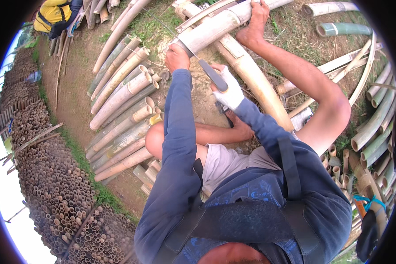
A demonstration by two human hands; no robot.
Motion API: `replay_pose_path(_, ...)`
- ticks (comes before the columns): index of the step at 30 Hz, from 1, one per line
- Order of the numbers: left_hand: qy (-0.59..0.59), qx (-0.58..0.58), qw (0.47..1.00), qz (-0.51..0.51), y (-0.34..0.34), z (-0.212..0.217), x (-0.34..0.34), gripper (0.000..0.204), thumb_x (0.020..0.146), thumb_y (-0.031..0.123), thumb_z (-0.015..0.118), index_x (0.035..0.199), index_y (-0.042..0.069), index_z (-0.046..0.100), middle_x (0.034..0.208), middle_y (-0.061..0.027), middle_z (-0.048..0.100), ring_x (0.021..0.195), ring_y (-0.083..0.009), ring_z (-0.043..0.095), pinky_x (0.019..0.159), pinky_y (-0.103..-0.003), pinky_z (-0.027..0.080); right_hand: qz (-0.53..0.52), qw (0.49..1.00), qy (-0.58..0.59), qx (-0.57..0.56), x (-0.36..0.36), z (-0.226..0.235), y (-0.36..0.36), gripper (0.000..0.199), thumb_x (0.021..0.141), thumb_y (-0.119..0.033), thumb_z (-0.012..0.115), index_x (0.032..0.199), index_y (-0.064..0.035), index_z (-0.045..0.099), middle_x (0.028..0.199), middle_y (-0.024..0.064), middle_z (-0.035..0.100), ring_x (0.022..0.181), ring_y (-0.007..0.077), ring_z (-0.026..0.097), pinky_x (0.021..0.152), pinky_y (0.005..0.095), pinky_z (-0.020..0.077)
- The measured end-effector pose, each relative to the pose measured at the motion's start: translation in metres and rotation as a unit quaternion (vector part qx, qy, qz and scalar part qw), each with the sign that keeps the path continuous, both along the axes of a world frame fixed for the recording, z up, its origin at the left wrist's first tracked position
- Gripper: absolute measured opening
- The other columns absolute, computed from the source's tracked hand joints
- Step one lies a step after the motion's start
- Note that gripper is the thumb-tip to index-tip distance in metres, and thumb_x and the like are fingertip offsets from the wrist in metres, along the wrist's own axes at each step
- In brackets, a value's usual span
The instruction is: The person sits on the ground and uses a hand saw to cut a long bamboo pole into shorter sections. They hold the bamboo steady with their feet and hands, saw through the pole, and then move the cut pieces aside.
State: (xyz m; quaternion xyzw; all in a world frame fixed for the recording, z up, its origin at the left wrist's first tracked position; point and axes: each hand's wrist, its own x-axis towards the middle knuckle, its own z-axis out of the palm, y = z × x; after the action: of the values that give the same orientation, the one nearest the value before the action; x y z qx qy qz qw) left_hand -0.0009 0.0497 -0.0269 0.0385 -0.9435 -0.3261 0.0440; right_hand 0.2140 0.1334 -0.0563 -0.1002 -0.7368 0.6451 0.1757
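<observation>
A thick bamboo pole [213, 30] lies slantwise over another bamboo log [255, 79] in front of me, with my bare left foot [256, 24] pressed on it. My left hand [177, 58] is closed around the pole's near-left end. In a white glove, my right hand [229, 90] grips the grey handle of a hand saw [213, 75]. The saw's thin blade runs up and to the left, across the pole just beside my left hand. How deep the blade sits in the bamboo I cannot tell.
Cut bamboo lengths [123, 99] lie in rows at my left, beside a large stack of bamboo tubes [57, 185]. More poles [374, 127] are piled at the right. A yellow and black bag [53, 17] sits at the far left. Bent legs flank the work.
</observation>
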Motion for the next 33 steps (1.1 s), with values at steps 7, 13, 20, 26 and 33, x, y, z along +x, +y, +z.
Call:
replay_pose_path(7, -0.025, 0.007, 1.000, 0.016, 0.002, 0.006, 0.002, 0.073, 0.104, 0.046, 0.027, 0.112, -0.010, 0.074, 0.109, -0.0385, 0.070, 0.113, -0.0562, 0.064, 0.106, -0.059, 0.045, -0.019, 1.000, 0.025, 0.002, 0.045, 0.029, 0.000, 0.054, 0.086, -0.002, 0.068, 0.138, -0.0059, 0.055, 0.114, 0.0173, 0.065, 0.096, 0.0277, 0.067, 0.088, 0.0361, 0.0545)
replay_pose_path(13, -0.041, -0.004, 0.999, 0.007, 0.000, 0.001, 0.002, 0.078, 0.104, 0.046, 0.021, 0.113, -0.012, 0.073, 0.115, -0.0373, 0.069, 0.117, -0.0548, 0.063, 0.108, -0.057, 0.044, -0.017, 0.998, -0.042, 0.045, 0.165, 0.062, 0.003, 0.057, 0.082, -0.001, 0.068, 0.137, -0.0007, 0.055, 0.124, 0.0152, 0.065, 0.115, 0.0274, 0.067, 0.103, 0.0317, 0.0490)
replay_pose_path(20, -0.017, 0.001, 1.000, 0.002, -0.001, 0.003, -0.002, 0.073, 0.104, 0.044, 0.025, 0.108, -0.009, 0.075, 0.111, -0.0378, 0.069, 0.112, -0.0561, 0.064, 0.105, -0.059, 0.045, -0.025, 0.993, 0.100, 0.048, -0.028, -0.015, -0.011, 0.058, 0.086, -0.002, 0.067, 0.141, -0.0076, 0.053, 0.115, 0.0157, 0.064, 0.098, 0.0230, 0.066, 0.089, 0.0351, 0.0533)
replay_pose_path(26, -0.011, 0.004, 1.000, 0.003, 0.000, 0.003, 0.000, 0.072, 0.104, 0.044, 0.026, 0.107, -0.009, 0.075, 0.109, -0.0373, 0.070, 0.110, -0.0560, 0.064, 0.104, -0.059, 0.046, -0.007, 0.999, 0.006, 0.048, 0.075, 0.027, 0.004, 0.051, 0.090, -0.004, 0.067, 0.139, -0.0047, 0.054, 0.114, 0.0146, 0.064, 0.095, 0.0223, 0.067, 0.084, 0.0325, 0.0540)
replay_pose_path(33, 0.003, 0.015, 1.000, -0.012, -0.003, -0.006, 0.000, 0.072, 0.104, 0.044, 0.027, 0.108, -0.009, 0.074, 0.109, -0.0377, 0.070, 0.109, -0.0561, 0.065, 0.102, -0.059, 0.047, -0.022, 0.990, -0.041, 0.132, 0.122, 0.035, 0.002, 0.056, 0.084, 0.000, 0.064, 0.139, -0.0046, 0.056, 0.122, 0.0169, 0.066, 0.104, 0.0265, 0.069, 0.094, 0.0350, 0.0544)
